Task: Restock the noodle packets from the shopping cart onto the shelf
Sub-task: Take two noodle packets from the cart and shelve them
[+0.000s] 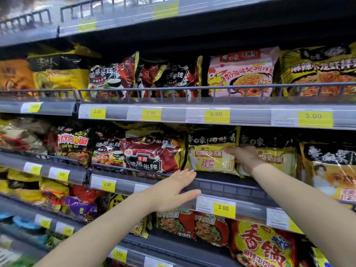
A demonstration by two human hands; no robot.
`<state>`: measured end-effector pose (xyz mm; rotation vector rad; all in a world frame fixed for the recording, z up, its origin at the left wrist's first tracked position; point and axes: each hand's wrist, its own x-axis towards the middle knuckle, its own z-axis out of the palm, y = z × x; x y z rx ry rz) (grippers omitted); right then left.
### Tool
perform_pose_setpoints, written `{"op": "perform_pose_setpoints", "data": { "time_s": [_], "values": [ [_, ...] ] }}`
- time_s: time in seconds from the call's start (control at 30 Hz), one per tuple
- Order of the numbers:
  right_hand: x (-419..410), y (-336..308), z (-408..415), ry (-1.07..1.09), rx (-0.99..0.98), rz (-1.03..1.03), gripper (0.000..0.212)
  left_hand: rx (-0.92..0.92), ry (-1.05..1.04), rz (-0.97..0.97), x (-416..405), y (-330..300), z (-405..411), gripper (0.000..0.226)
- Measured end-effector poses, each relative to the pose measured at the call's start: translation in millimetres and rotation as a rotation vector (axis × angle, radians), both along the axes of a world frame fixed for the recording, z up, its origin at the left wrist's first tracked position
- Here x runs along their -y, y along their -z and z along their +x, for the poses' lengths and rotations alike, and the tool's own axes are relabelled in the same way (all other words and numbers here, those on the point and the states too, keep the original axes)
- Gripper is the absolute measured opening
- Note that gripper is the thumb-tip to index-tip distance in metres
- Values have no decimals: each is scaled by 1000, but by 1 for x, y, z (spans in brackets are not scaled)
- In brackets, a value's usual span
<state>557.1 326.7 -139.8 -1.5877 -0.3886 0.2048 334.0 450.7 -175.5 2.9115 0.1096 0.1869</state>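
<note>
At mid shelf [227, 186] | right hand [243, 158] gripped yellow packet [210, 158], seating it | left hand [176, 189] spread on rail | next: push packet back, release.

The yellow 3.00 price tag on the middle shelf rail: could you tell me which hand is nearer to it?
Left. The left hand rests on the rail just left of the price tag; the right hand is higher, gripping a yellow noodle packet.

- Single head-worn view, facing forward and slightly upward at tiered grey metal shelves [212, 116], close up.
- Both bare forearms enter from 5 and 7 o'clock.
</note>
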Motion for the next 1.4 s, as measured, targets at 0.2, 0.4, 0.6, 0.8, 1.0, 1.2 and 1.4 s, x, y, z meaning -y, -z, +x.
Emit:
{"op": "perform_pose_setpoints", "data": {
  "time_s": [0.2,0.4,0.6,0.8,1.0,1.2,1.4],
  "values": [
    [0,-4,-8,60,258,-300,50,12,7,-15,0,-1,2,71],
    [-4,-15,-22,227,783,-870,24,21,4,-56,4,-2,-2,66],
    [-7,-23,-35,265,1049,-1319,23,27,-2,-42,8,-3,-4,65],
    [16,-2,-62,324,1223,-1473,48,15,-15,191,14,1,-7,76],
    [40,-6,-94,-69,1365,-1192,26,-61,-56,345,16,-3,-5,84],
    [42,-26,-128,-240,1332,-971,35,-19,-149,187,19,-50,-32,53],
    [16,-54,-174,-363,1301,-840,26,-100,-330,168,3,-103,-118,50]
  ]
}}
